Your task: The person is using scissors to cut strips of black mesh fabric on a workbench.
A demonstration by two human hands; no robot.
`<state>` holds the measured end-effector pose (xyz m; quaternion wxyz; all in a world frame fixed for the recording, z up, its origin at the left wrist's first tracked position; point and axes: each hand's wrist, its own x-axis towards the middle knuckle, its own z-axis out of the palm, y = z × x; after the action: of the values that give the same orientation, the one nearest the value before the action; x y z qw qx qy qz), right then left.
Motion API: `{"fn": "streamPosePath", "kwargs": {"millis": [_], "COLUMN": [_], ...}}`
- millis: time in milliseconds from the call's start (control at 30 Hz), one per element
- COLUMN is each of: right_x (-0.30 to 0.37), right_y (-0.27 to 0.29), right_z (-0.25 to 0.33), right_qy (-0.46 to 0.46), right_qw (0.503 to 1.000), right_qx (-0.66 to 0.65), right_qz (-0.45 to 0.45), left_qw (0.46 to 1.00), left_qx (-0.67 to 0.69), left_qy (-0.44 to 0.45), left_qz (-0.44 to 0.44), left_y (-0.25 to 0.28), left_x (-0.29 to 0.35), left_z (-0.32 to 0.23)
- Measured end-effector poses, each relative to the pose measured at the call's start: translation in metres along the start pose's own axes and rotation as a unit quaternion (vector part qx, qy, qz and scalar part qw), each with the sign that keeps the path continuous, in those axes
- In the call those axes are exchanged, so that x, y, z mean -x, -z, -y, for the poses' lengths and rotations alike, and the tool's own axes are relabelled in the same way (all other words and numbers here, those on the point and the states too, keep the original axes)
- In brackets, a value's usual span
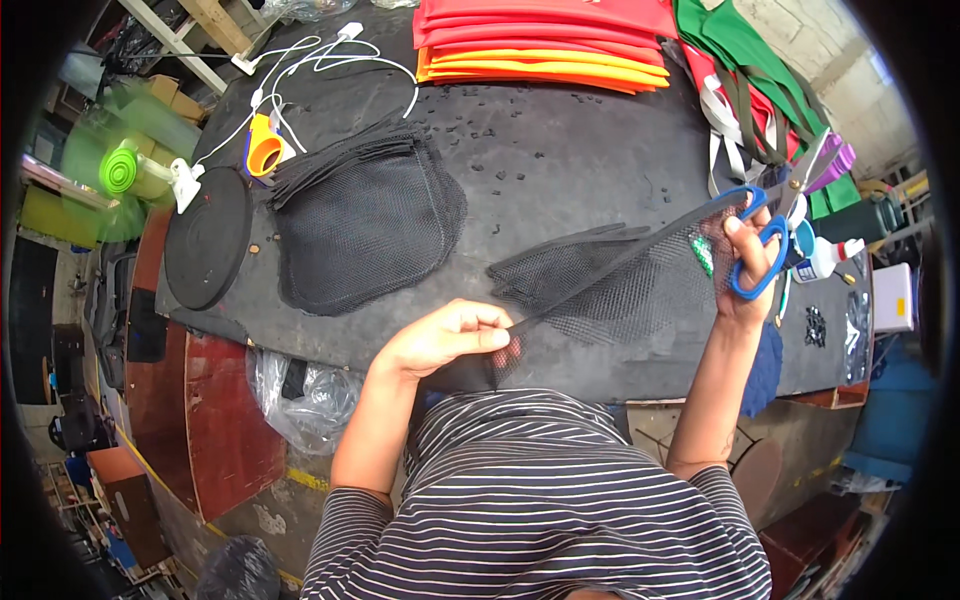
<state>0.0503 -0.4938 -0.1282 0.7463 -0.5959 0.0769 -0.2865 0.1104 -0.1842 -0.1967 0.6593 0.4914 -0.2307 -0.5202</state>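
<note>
A black mesh piece (pixel 645 290) is stretched between my two hands just above the near part of the table. My left hand (pixel 452 338) pinches one end of its edge between thumb and fingers. At the other end, my right hand (pixel 748 262) grips the mesh together with blue-handled scissors (pixel 795 186), whose blades point up and away. A small green patch (pixel 702 255) shows by the mesh near the right hand. More dark mesh (pixel 555 265) lies beneath the stretched piece. Left of it rests a pile of cut mesh pieces (pixel 365 230) with rounded corners.
Red and orange folded fabric (pixel 540 50) is stacked at the back, with green fabric (pixel 735 40) and straps beside it. A tape dispenser (pixel 264 150), white cables, a black disc (pixel 207 238) and a blurred green fan (pixel 120 170) stand left. A white bottle (pixel 825 258) is right.
</note>
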Motion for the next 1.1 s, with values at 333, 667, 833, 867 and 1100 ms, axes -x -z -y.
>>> {"fn": "streamPosePath", "kwargs": {"millis": [333, 667, 833, 867, 1100], "right_x": [0.016, 0.014, 0.021, 0.021, 0.027], "right_y": [0.021, 0.01, -0.019, -0.019, -0.032], "right_z": [-0.032, -0.032, -0.043, -0.057, -0.094], "right_qy": [-0.076, -0.257, -0.213, -0.197, -0.127], "right_qw": [0.997, 0.911, 0.931, 0.953, 0.949], "right_qx": [-0.031, -0.321, -0.27, -0.18, -0.084], "right_qz": [0.004, -0.033, 0.123, 0.142, 0.276], "left_qw": [0.973, 0.827, 0.908, 0.907, 0.948], "left_qx": [-0.101, -0.44, -0.231, -0.232, -0.001], "left_qy": [-0.089, -0.222, -0.177, -0.178, -0.17], "left_qz": [-0.185, -0.271, -0.302, -0.302, -0.267], "left_y": [-0.006, -0.028, -0.026, -0.025, -0.032], "left_x": [0.008, -0.002, -0.006, -0.007, -0.017], "left_z": [-0.011, -0.017, -0.012, -0.013, -0.038]}}
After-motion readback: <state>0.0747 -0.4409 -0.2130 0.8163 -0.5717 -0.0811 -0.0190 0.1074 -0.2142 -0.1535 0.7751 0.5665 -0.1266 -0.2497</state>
